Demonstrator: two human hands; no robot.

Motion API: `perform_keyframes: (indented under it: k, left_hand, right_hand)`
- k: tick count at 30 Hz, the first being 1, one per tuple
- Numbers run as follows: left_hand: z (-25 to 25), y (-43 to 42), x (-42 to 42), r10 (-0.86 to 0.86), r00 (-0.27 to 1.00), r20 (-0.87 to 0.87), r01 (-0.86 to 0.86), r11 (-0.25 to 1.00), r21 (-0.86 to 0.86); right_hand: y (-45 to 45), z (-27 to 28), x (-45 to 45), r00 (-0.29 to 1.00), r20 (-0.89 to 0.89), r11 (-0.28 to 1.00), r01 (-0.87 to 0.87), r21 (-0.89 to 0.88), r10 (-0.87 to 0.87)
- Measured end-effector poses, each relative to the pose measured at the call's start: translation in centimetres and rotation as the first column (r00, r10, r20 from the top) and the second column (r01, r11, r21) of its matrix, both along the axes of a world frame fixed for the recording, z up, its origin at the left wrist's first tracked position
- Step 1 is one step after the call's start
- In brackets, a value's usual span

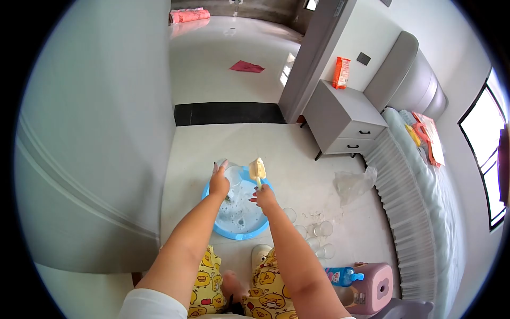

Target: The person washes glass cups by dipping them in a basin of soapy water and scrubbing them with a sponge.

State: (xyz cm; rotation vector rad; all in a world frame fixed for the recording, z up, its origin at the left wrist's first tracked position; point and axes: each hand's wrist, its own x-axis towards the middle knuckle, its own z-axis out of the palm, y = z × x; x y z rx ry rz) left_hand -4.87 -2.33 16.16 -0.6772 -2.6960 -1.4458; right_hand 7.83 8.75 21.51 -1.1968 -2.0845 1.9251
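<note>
A blue basin (241, 235) of sudsy water (239, 210) stands on the floor in front of me. My left hand (219, 182) is closed around a clear glass (232, 174) at the basin's left rim; part of the glass is hidden by the fingers. Gripped by its handle in my right hand (265, 198) is a sponge brush (257, 168), its pale yellow head pointing up above the right rim. Brush and glass are apart. Something small and dark, which I cannot make out, shows below my left hand.
Several clear glasses (323, 228) stand or lie right of the basin. Nearby are a blue bottle (341, 276), a pink stool (378, 290) and a plastic bag (355, 185). A grey nightstand (345, 114) and bed (446, 212) line the right; a grey panel (101, 133) rises left.
</note>
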Motion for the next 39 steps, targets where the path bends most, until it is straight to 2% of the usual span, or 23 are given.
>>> perform_keyframes:
  k: [1, 6, 9, 12, 14, 17, 21, 23, 25, 27, 28, 30, 32, 33, 35, 36, 38, 39]
  left_hand:
    - [0.2, -0.1, 0.3, 0.006, 1.000, 0.002, -0.006, 1.000, 0.001]
    - [2.0, -0.5, 1.2, -0.039, 0.999, -0.013, 0.039, 0.999, -0.007]
    - [1.7, -0.2, 1.3, -0.095, 0.991, -0.090, 0.097, 0.995, 0.014]
    - [2.2, 0.0, 1.8, -0.107, 0.990, -0.087, 0.107, 0.994, 0.001]
    - [1.9, 0.4, 1.9, -0.099, 0.987, -0.129, 0.102, 0.995, 0.017]
    - [1.4, 1.1, 1.9, -0.075, 0.979, -0.189, 0.085, 0.995, 0.043]
    - [1.8, 1.4, 2.3, -0.056, 0.969, -0.241, 0.078, 0.994, 0.083]
    - [2.4, 1.2, 2.8, -0.056, 0.969, -0.240, 0.078, 0.994, 0.083]
    - [3.2, 0.6, 2.9, -0.058, 0.970, -0.238, 0.079, 0.994, 0.079]
    - [3.9, -0.1, 2.7, -0.156, 0.952, -0.264, 0.158, 0.987, -0.014]
    - [3.9, -0.2, 2.5, -0.153, 0.952, -0.265, 0.154, 0.988, -0.016]
    - [3.8, -0.5, 2.2, -0.234, 0.941, -0.243, 0.205, 0.968, -0.142]
    - [3.8, -0.8, 2.4, -0.260, 0.935, -0.240, 0.221, 0.959, -0.179]
    - [3.8, -1.0, 2.5, -0.290, 0.928, -0.232, 0.242, 0.946, -0.214]
    - [3.6, -1.3, 2.7, -0.306, 0.918, -0.252, 0.252, 0.941, -0.225]
    - [3.7, -1.4, 2.7, -0.324, 0.915, -0.240, 0.274, 0.936, -0.219]
    - [3.7, -1.5, 2.8, -0.350, 0.914, -0.203, 0.307, 0.927, -0.215]
    - [4.2, -1.4, 2.9, -0.350, 0.914, -0.206, 0.306, 0.927, -0.218]
  right_hand:
    - [0.4, -0.4, 0.3, 0.999, 0.052, 1.000, -0.016, 0.020, 0.015]
    - [1.3, -0.2, 0.6, 0.995, 0.097, 0.996, 0.004, -0.090, 0.005]
    - [1.5, -0.2, 0.6, 0.996, 0.086, 0.993, 0.038, -0.115, -0.028]
    - [1.3, 0.3, 0.7, 0.997, 0.061, 0.986, 0.058, -0.155, -0.049]
    - [1.0, 0.7, 0.7, 0.997, 0.026, 0.966, 0.071, -0.248, -0.067]
    - [0.8, 0.6, 0.5, 0.996, 0.001, 0.952, 0.082, -0.293, -0.086]
    - [1.1, -0.3, 0.1, 0.998, -0.012, 0.960, 0.059, -0.272, -0.065]
    - [0.9, -0.8, 0.1, 0.986, -0.127, 0.975, 0.078, -0.210, -0.106]
    - [0.5, -0.1, 0.0, 0.980, -0.143, 0.978, 0.110, -0.175, -0.136]
    - [0.1, 0.2, -0.2, 0.973, -0.163, 0.980, 0.143, -0.140, -0.165]
    - [-0.1, 0.3, -0.3, 0.970, -0.182, 0.985, 0.149, -0.082, -0.162]
    - [-0.3, -0.1, -0.6, 0.967, -0.203, 0.988, 0.151, -0.027, -0.154]
    - [-0.2, -1.5, -1.1, 0.981, -0.169, 0.979, 0.120, 0.164, -0.092]
    - [-0.2, -2.1, -1.4, 0.981, -0.171, 0.980, 0.116, 0.161, -0.088]
    - [-0.3, -3.3, -1.9, 0.987, -0.129, 0.938, 0.137, 0.319, -0.100]
    - [-0.6, -3.3, -2.0, 0.987, -0.131, 0.939, 0.135, 0.318, -0.097]
    - [-0.9, -3.4, -2.1, 0.985, -0.138, 0.828, 0.159, 0.538, -0.099]
    - [-0.9, -3.2, -2.3, 0.985, -0.141, 0.828, 0.160, 0.537, -0.099]
